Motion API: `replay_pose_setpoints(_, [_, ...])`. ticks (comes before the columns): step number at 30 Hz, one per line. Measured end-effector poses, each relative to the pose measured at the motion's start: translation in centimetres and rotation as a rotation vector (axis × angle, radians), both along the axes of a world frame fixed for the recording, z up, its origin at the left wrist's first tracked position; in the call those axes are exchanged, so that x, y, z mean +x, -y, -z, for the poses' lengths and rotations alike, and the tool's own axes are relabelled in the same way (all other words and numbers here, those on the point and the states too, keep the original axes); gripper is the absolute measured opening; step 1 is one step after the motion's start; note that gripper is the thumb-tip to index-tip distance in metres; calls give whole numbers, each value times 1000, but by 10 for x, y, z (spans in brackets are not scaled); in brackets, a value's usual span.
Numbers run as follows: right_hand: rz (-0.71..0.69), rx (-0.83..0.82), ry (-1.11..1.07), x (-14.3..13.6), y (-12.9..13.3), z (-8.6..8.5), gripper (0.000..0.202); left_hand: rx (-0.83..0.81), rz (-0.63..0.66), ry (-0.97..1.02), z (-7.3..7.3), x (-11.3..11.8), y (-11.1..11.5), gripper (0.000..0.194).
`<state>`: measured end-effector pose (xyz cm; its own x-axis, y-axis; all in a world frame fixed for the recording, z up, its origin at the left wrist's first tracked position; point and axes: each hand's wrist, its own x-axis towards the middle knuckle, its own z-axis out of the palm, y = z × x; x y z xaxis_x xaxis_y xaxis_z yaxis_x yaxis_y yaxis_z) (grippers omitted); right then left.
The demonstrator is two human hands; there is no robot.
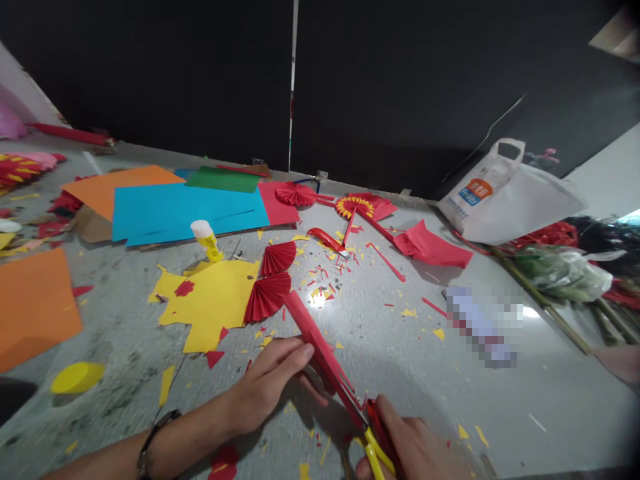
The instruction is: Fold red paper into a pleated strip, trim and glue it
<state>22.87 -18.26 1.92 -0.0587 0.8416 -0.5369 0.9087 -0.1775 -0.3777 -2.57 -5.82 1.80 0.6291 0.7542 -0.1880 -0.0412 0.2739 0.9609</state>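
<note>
Two bare hands meet over a gray surface strewn with paper scraps (pixel 439 334), a red paper strip (pixel 313 327) stretched between them. The left hand (pixel 270 380), a dark bracelet (pixel 145 457) at its wrist, has thumb and fingers clamped on the strip partway along its length. The right hand (pixel 413 440) is closed around the red and yellow handles of a pair of scissors (pixel 373 445), whose blades lie at the strip's near end, just ahead of the right fingers.

Directly beyond the left fingertips, near the strip's far end, two red pleated fans (pixel 278 259) adjoin the right edge of a yellow paper cutout (pixel 215 303). A glue stick (pixel 207 241) stands tilted at the cutout's far edge. Farther out from the fingers are a red utility knife (pixel 326 239) and, past it, a red rosette ringed in yellow (pixel 355 207). Blue paper (pixel 185 210), partly covered by a green sheet (pixel 223 179), spreads beyond the cutout. Orange paper (pixel 37 303) lies well to the left of the left fingers. Far off to the right of both hands, a white plastic bag (pixel 505 197) rests before a black panel (pixel 425 80).
</note>
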Motion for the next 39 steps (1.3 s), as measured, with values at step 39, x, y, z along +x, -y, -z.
replay_pose_setpoints(39, [-102,34,-158,-5,-21,-23,25,227,90,-113,1,0,4,63])
